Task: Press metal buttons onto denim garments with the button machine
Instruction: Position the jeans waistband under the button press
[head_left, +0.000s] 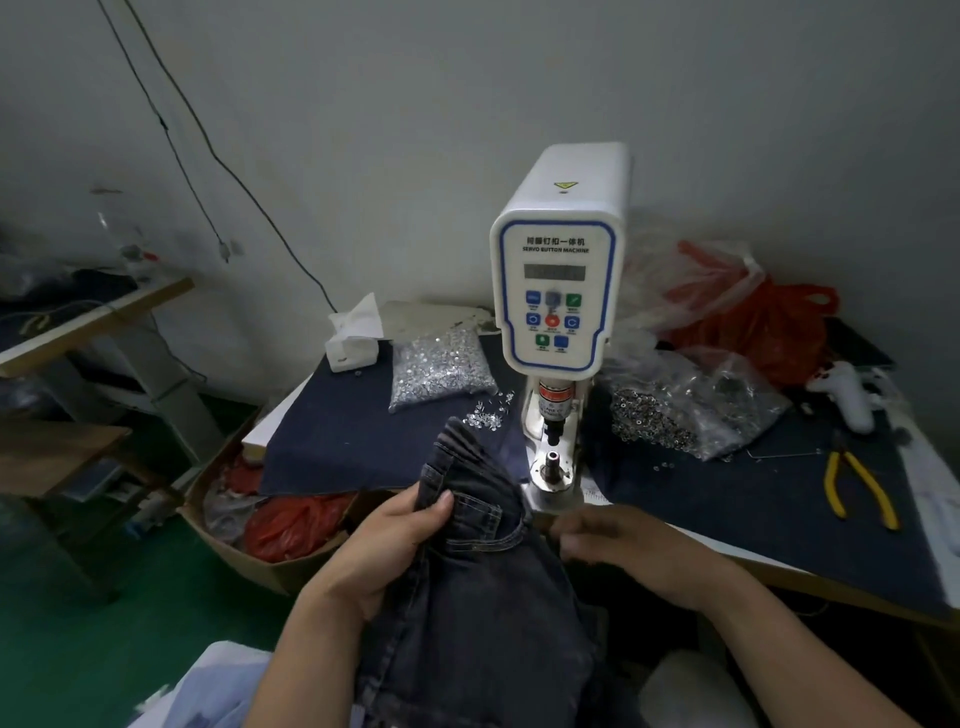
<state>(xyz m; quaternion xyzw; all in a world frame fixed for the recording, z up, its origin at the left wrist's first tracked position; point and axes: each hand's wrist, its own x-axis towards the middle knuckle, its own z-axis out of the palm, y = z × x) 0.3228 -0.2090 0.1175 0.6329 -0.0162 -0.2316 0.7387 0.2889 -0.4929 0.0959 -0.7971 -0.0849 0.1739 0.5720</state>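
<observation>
I have my left hand (387, 540) gripping the dark denim jeans (467, 587) near the waistband, thumb pressed on top and fingers curled under the cloth, so that grip is closed on the garment. My right hand (618, 540) sits at the jeans' right edge; it is blurred, and I cannot tell whether its grip has hold of the fabric. The jeans hang off the table (769, 564) edge toward me, their bunched waistband raised just left of the servo button machine (558, 291) and its lower die (552, 464). A clear bag of silver buttons (441, 371) lies left of the machine, another bag of metal parts (691, 405) right of it, and yellow-handled pliers (857, 488) farther right.
</observation>
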